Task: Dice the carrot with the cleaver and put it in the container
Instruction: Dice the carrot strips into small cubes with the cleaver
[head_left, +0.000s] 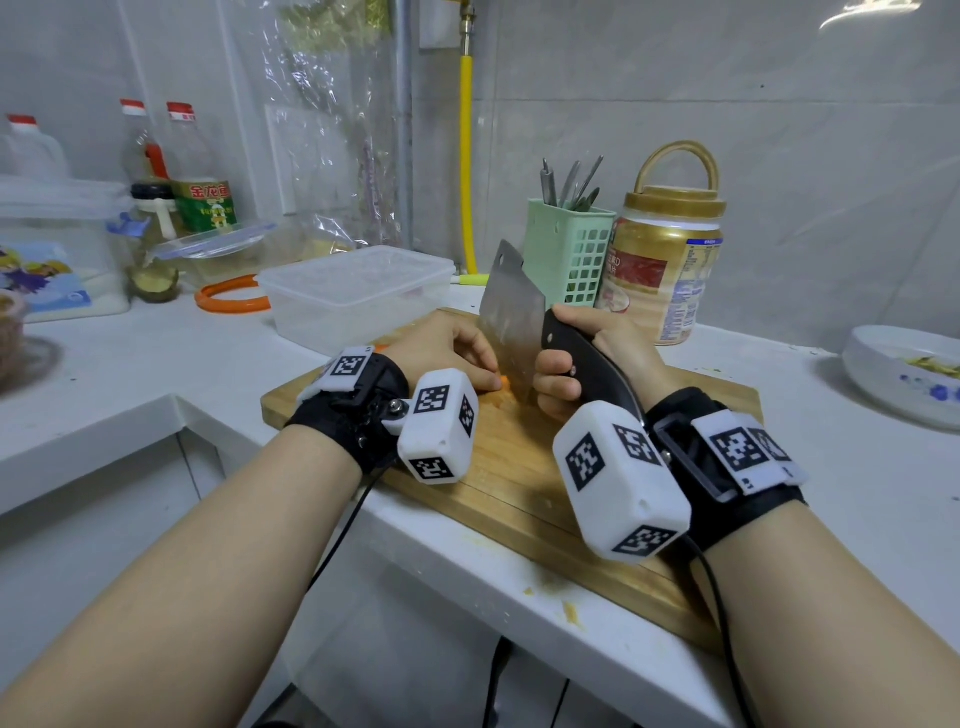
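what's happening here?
A person is dicing a carrot on a wooden board. The right hand grips the cleaver, blade down at the carrot; the left hand holds the carrot steady. The container sits behind the board; no carrot visible in it.

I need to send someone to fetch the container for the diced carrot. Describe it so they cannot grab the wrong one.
Start at the wooden cutting board on the white counter. Just past its far left corner sits the container, a low rectangular box of clear plastic. Unlike the tall green utensil holder and the gold-lidded jar to its right, it is see-through, wide and flat-topped.
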